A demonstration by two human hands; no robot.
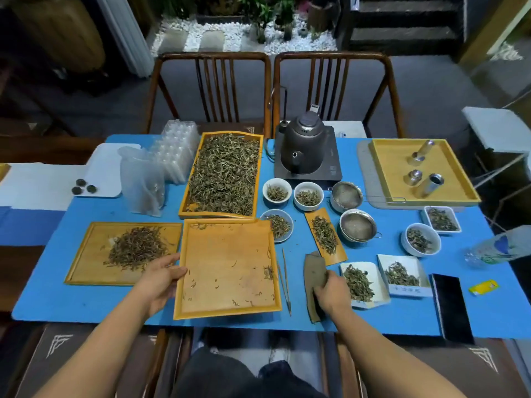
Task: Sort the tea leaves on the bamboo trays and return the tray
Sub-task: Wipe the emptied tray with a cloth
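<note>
A nearly bare bamboo tray [227, 268] with a few scattered tea leaves lies in front of me on the blue mat. My left hand [161, 280] grips its left edge. My right hand [330, 291] is shut on a dark curved tea scoop [313, 271] to the tray's right. A tray [83, 254] at the left holds a pile of brown leaves. Behind the middle tray, a long tray [198, 168] is full of green-grey leaves.
Bamboo tweezers [285, 280] lie just right of the middle tray. Small bowls [277, 191] and white dishes [362, 280] of leaves, two strainers [357, 225], a kettle [304, 145] on its hob, a tray of metal tins [425, 173], a phone [451, 305] and plastic bags [143, 179] crowd the mat.
</note>
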